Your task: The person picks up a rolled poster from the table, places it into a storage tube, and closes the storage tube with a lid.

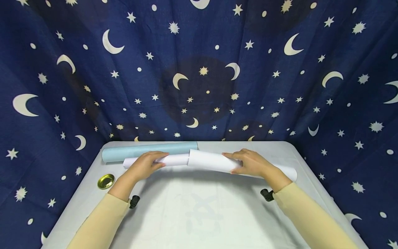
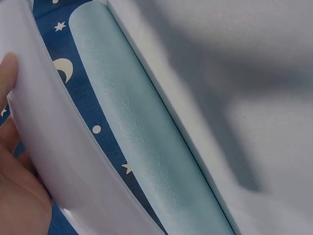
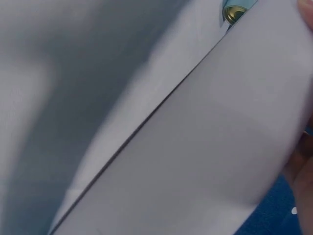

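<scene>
Left hand pinches the narrow white roll left of centre; right hand, thumb and fingers apart, clasps the wider white roll right of centre. They meet mid-frame, slightly bent: level alignment and light pressure should prevent creasing.
</scene>
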Tool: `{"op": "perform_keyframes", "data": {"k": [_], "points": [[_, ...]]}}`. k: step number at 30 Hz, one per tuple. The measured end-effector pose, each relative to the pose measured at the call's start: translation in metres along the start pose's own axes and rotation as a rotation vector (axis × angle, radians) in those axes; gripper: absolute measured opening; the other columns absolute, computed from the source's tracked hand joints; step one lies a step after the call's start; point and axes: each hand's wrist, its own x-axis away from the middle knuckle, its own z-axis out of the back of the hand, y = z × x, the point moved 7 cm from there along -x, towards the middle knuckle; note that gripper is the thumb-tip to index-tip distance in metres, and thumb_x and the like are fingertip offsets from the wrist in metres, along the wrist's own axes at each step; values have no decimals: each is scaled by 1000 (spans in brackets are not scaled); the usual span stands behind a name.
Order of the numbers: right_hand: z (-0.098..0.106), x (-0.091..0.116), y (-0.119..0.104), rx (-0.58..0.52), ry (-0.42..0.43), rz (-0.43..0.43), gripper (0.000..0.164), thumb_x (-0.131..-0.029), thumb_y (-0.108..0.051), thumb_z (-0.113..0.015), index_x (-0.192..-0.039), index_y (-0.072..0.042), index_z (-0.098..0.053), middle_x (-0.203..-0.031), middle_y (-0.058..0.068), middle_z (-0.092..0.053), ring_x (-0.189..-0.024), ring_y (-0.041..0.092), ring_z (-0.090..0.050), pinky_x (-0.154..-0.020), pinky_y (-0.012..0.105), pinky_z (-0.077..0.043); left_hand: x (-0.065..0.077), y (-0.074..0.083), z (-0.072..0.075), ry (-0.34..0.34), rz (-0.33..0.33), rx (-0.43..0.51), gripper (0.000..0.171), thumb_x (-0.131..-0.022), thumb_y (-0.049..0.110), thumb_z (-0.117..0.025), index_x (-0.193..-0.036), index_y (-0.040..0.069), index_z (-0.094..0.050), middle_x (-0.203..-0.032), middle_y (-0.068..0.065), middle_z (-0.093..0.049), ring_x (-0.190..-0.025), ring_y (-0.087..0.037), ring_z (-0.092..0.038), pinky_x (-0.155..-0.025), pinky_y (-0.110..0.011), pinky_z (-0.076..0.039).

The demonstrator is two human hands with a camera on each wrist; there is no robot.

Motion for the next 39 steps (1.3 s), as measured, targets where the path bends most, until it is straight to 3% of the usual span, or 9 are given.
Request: {"op": "perform_keyframes", "data": {"k": [10, 26, 39], "points": [[-3, 1, 4, -109, -4, 15, 74, -82, -44, -82, -148, -35, -51, -127, -1, -66, -117, 22, -61, -96, 45, -50, -1, 2, 0, 10, -11, 22, 46, -93, 27, -73, -137, 15, -64, -135, -6, -63, -128, -32, -55, -108, -50, -41], [-4, -3, -1, -72, -20, 23, 71, -82, -49, -79, -147, -35, -52, -131, 2, -65, -118, 25, -62, -95, 48, -50, -10, 8, -3, 0, 24, 26, 44, -89, 27, -79, -131, 19, -69, -129, -2, -67, -120, -27, -60, -102, -47, -46], [-6, -4, -6, -111, 10, 43, 69, -80, -49, -80, -143, -33, -57, -129, 0, -67, -116, 23, -64, -94, 48, -51, -13, 15, -10, 18, 43, 41, 41, -84, 30, -83, -122, 19, -74, -119, 2, -71, -113, -22, -64, -98, -44, -49]]}}
